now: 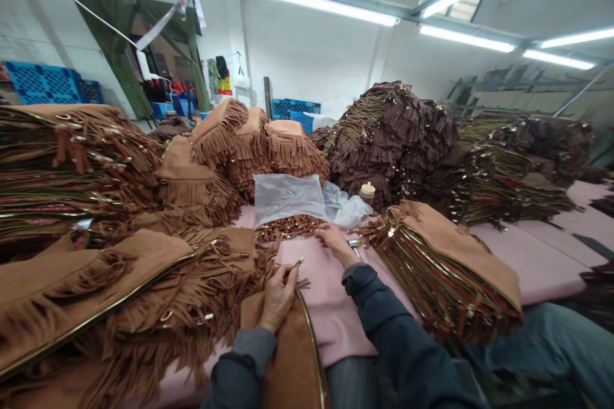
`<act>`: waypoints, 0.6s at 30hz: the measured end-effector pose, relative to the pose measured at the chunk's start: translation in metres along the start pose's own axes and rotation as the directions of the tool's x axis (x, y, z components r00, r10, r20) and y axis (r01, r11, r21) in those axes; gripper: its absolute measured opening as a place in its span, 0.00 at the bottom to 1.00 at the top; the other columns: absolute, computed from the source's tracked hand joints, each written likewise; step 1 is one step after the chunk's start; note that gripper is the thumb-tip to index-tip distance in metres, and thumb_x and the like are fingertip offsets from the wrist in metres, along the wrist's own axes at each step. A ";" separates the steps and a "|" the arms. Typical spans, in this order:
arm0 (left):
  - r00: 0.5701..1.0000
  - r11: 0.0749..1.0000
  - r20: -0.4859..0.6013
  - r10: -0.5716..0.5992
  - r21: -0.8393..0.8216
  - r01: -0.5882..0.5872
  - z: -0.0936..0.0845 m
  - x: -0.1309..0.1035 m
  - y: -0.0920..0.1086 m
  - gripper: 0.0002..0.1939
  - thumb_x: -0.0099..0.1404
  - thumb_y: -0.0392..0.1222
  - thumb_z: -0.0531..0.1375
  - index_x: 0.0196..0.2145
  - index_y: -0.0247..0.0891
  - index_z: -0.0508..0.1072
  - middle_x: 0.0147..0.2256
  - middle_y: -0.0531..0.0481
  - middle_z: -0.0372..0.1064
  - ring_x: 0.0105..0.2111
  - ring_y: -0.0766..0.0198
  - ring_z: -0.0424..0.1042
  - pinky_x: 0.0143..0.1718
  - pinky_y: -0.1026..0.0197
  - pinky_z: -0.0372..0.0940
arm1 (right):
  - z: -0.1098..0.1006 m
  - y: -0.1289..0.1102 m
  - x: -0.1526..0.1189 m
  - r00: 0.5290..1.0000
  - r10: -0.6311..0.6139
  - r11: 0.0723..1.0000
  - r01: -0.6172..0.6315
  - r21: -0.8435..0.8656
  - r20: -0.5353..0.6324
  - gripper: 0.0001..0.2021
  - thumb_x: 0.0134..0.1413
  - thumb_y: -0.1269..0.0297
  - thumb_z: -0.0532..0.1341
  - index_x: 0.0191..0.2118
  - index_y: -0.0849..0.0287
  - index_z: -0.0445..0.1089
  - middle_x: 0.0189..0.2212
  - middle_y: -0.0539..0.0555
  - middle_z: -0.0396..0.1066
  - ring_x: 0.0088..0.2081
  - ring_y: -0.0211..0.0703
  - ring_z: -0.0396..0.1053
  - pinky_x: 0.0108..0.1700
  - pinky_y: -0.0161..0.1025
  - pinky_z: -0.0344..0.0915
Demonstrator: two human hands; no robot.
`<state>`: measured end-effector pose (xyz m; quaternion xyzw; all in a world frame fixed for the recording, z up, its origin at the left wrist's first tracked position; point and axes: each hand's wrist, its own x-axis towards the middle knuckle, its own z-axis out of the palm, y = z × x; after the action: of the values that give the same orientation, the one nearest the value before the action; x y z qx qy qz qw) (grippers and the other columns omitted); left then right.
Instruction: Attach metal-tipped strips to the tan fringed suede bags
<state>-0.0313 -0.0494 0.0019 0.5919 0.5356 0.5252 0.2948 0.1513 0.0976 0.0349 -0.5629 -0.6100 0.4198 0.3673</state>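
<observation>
My left hand is closed, thumb and finger pinching the zipper end of a brown suede piece that lies across my lap. A gold-toned zipper runs down the right edge of this piece. Farther forward, my right hand is at the near edge of a heap of small brown tassels with metal fittings. Its fingertips look drawn together; whether they hold a tassel is too small to make out. Just beyond the right wrist lies a metal tool with a blue part.
Fringed brown pouches crowd the left, and another stack stands at right on the pink cloth. Behind the tassels are a clear plastic bag and a lidded jar. Dark brown fringed piles rise farther back.
</observation>
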 end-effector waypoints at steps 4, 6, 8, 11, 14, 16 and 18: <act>1.000 1.000 0.005 0.014 0.015 -0.014 0.003 0.002 -0.006 0.14 0.70 0.52 0.56 0.38 0.39 0.72 0.32 0.51 0.72 0.34 0.61 0.71 0.40 0.62 0.64 | -0.010 0.014 -0.049 0.995 0.039 0.940 -0.067 0.335 0.091 0.16 0.56 0.57 0.60 0.46 0.62 0.67 0.41 0.58 0.73 0.34 0.35 0.71 0.39 0.35 0.70; 1.000 0.999 0.004 0.020 0.027 -0.020 0.003 0.003 -0.007 0.14 0.69 0.52 0.56 0.38 0.39 0.73 0.32 0.51 0.72 0.34 0.61 0.71 0.40 0.62 0.64 | -0.012 0.022 -0.073 0.983 0.072 0.799 -0.158 0.581 0.168 0.17 0.53 0.58 0.65 0.46 0.61 0.68 0.41 0.57 0.73 0.34 0.34 0.72 0.40 0.33 0.70; 1.000 0.999 -0.003 0.023 0.044 -0.022 0.004 0.004 -0.005 0.14 0.69 0.52 0.56 0.38 0.38 0.73 0.32 0.51 0.72 0.34 0.61 0.71 0.40 0.62 0.64 | -0.013 0.029 -0.092 0.967 0.081 0.582 -0.242 0.777 0.240 0.19 0.48 0.62 0.71 0.46 0.60 0.69 0.40 0.54 0.73 0.35 0.35 0.72 0.39 0.32 0.69; 1.000 0.997 0.020 0.010 0.072 -0.012 0.007 0.004 0.003 0.16 0.68 0.54 0.57 0.36 0.38 0.73 0.31 0.51 0.72 0.33 0.61 0.71 0.39 0.62 0.65 | -0.017 0.034 -0.111 0.967 0.095 0.436 -0.255 0.863 0.237 0.21 0.44 0.63 0.74 0.45 0.59 0.70 0.39 0.52 0.73 0.37 0.38 0.73 0.37 0.32 0.70; 0.992 0.999 0.118 -0.039 0.023 0.037 0.019 0.001 0.013 0.18 0.66 0.57 0.58 0.34 0.37 0.73 0.31 0.50 0.72 0.33 0.61 0.72 0.38 0.62 0.67 | -0.024 0.034 -0.121 0.969 0.125 0.460 -0.245 0.853 0.211 0.22 0.46 0.59 0.74 0.46 0.59 0.71 0.37 0.52 0.73 0.34 0.36 0.72 0.33 0.31 0.69; 0.980 0.994 0.182 -0.083 -0.060 0.095 0.030 -0.003 0.017 0.20 0.66 0.58 0.58 0.33 0.37 0.72 0.31 0.50 0.72 0.34 0.60 0.73 0.39 0.61 0.68 | -0.030 0.033 -0.125 0.971 0.141 0.519 -0.237 0.822 0.191 0.22 0.46 0.55 0.73 0.45 0.60 0.72 0.37 0.52 0.73 0.31 0.33 0.71 0.30 0.29 0.67; 0.972 0.989 0.201 -0.118 -0.067 0.134 0.041 -0.006 0.019 0.20 0.66 0.58 0.58 0.33 0.37 0.72 0.30 0.49 0.73 0.33 0.60 0.74 0.38 0.60 0.68 | -0.033 0.033 -0.128 0.977 0.146 0.596 -0.212 0.774 0.155 0.22 0.47 0.51 0.72 0.42 0.62 0.72 0.36 0.54 0.74 0.28 0.33 0.70 0.28 0.29 0.66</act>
<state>0.0141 -0.0515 0.0060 0.5935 0.5187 0.4656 0.4025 0.2062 -0.0265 0.0200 -0.3869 -0.3178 0.7000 0.5092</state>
